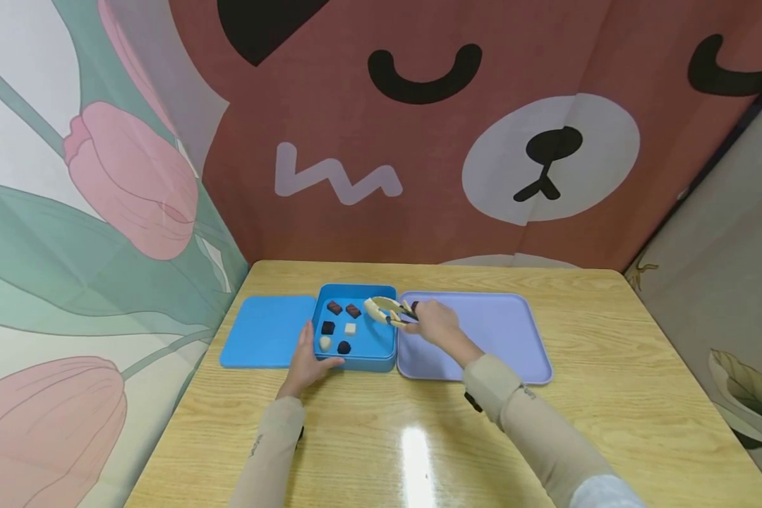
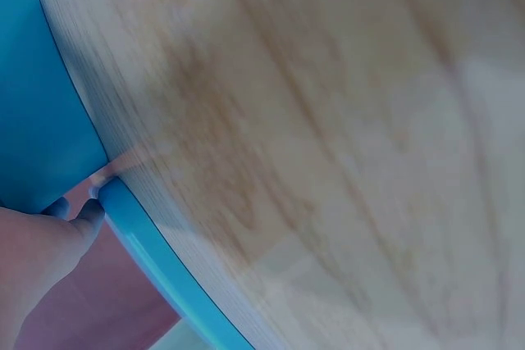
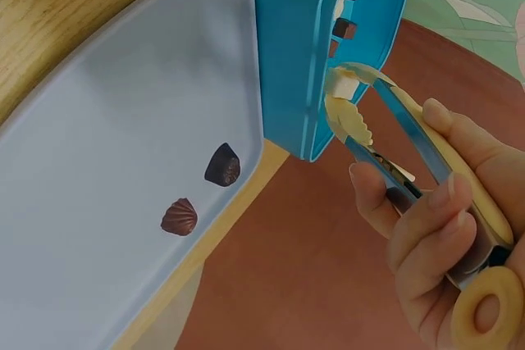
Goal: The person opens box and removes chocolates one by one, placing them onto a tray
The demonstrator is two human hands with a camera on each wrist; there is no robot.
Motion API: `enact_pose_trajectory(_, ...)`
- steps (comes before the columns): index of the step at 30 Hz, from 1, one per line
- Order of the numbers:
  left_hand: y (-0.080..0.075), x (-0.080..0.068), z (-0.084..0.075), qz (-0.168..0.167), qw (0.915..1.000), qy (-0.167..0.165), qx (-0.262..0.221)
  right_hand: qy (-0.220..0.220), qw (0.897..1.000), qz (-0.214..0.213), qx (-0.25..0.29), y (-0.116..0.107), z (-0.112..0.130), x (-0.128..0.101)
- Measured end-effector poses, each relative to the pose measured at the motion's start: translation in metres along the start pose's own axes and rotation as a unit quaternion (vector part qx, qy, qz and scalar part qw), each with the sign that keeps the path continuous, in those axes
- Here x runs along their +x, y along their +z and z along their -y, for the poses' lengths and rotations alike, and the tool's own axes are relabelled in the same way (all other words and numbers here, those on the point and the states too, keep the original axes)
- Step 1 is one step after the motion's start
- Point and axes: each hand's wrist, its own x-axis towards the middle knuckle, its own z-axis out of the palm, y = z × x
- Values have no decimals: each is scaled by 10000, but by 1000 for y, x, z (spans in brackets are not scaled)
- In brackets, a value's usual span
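A bear-print backdrop [image 1: 355, 233] rises behind the wood-grain surface [image 1: 609, 395]. On it lie a lilac tray [image 1: 492, 339] at the right, a flat blue lid [image 1: 269, 331] at the left and, between them, a blue box [image 1: 355, 365]. The left hand [image 1: 307, 361] rests against the box's near left corner, fingers extended and apart from the thumb. The right hand [image 1: 437, 323] has its fingers clamped on the tongs [image 3: 410, 129], whose tips close about a white piece [image 3: 344, 85] inside the box. Six small sweets sit there in rows; a dark shell [image 3: 221, 165] and a brown shell [image 3: 179, 216] lie on the tray.

The step seems to be setting the white piece down in the box — filling, I judge, rather than emptying. Next calls for lowering it flat beside the two brown bars [image 1: 334, 307], then easing the grip — gently, without nudging the neighbours.
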Motion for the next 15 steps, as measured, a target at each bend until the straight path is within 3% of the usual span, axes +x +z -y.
enact_pose_trajectory(15, -1, 0, -1, 67, 9998, -78, 158, 60, 9998, -124, 139, -7, -6, -15)
